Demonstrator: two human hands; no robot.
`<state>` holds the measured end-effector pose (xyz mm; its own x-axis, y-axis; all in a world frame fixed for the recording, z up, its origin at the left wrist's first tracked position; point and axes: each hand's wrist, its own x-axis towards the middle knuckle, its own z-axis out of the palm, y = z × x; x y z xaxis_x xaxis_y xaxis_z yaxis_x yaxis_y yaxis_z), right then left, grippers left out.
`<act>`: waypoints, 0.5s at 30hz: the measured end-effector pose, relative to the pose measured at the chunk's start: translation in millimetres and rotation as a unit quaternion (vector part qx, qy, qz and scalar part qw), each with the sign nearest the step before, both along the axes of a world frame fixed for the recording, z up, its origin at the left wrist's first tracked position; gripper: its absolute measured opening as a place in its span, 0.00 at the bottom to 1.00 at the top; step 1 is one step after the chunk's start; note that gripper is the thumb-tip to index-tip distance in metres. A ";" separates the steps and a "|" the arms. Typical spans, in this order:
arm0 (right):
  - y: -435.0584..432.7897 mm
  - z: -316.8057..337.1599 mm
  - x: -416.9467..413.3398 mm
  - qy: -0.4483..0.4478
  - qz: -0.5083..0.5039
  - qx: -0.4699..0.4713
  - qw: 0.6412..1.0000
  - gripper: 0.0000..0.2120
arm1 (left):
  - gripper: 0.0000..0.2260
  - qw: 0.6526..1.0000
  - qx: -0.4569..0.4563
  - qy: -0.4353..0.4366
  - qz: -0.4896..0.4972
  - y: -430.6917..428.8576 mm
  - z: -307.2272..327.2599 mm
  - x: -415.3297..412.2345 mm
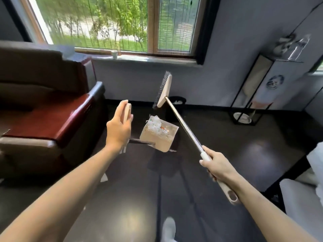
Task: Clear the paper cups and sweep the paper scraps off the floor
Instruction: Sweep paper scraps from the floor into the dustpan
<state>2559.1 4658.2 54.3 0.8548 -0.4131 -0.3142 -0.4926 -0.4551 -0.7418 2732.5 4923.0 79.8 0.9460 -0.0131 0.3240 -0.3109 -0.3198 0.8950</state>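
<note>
My left hand point(119, 127) grips the beige top of the dustpan handle point(127, 110). The beige dustpan point(158, 137) hangs lifted off the floor, tilted, with white paper scraps point(157, 125) heaped inside. My right hand point(215, 165) grips the beige grip of the broom handle point(183, 126). The broom head point(164, 89), beige with dark bristles, is raised in the air and points toward the window wall. A small black bin point(177, 103) with white paper in it stands on the floor by the wall, just behind the dustpan and broom head. One small paper cup point(114, 54) sits on the window sill.
A dark red leather armchair point(47, 117) fills the left side. A black metal-frame stand point(253, 91) is against the right wall. White fabric point(307, 189) lies at the right edge. The floor point(227, 137) is dark and glossy. My white shoe point(168, 227) shows at the bottom.
</note>
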 end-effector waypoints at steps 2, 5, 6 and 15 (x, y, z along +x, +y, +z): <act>-19.3 -8.3 50.4 -0.010 -0.017 0.014 1.000 0.31 | 0.21 1.000 0.001 -0.001 -0.019 -25.4 0.1 57.1; -48.8 -30.2 125.5 -0.024 -0.042 0.041 0.998 0.31 | 0.20 0.999 0.013 -0.014 -0.049 -63.8 -6.8 145.9; -59.8 -36.1 151.5 -0.029 -0.046 0.047 0.997 0.30 | 0.20 0.998 0.016 -0.017 -0.055 -78.3 -7.9 176.6; -139.2 -17.4 350.3 -0.062 -0.124 0.077 0.987 0.30 | 0.22 0.993 0.036 -0.052 -0.099 -179.5 11.6 410.0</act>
<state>2909.4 4519.0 37.0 0.7690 -0.5705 -0.2882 -0.4751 -0.2087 -0.8548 3142.5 4743.5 91.4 0.8841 -0.2219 0.4112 -0.4636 -0.3059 0.8315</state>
